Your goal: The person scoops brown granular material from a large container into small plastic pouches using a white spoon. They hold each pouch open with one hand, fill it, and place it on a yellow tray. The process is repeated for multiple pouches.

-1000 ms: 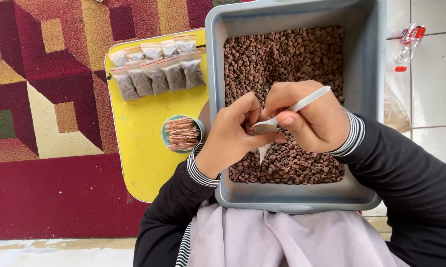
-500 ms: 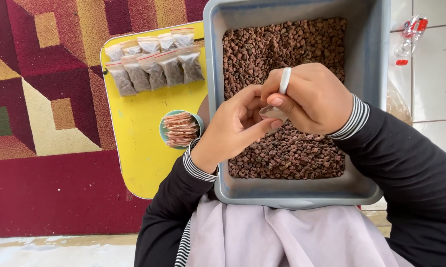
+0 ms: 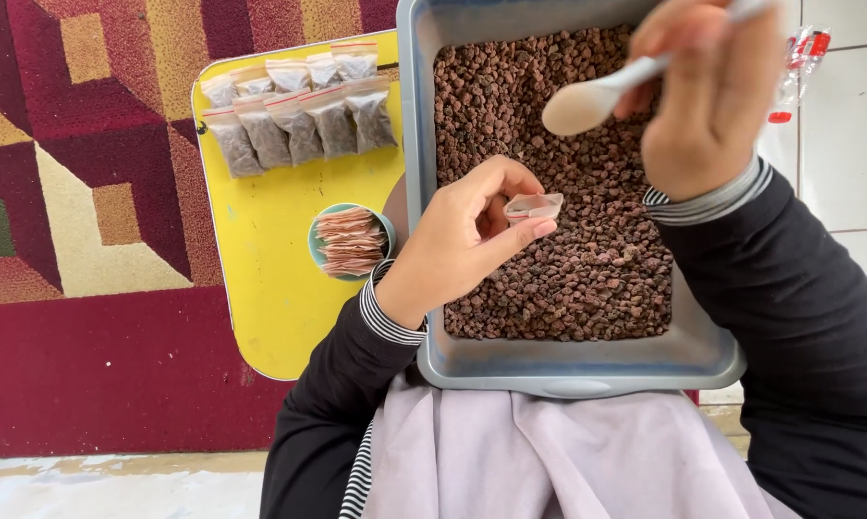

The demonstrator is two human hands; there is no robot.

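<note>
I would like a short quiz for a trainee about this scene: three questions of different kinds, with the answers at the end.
1. True or false: the white spoon in the right hand rests down among the brown granules.
2. Multiple choice: what does the left hand pinch open? A) a small clear bag B) a lid C) a yellow cup
3. Fill in: the filled bags lie in rows on the ___ tray, beside a small round dish.

Key
1. False: it is raised above the granules in the grey tub.
2. A
3. yellow
</note>
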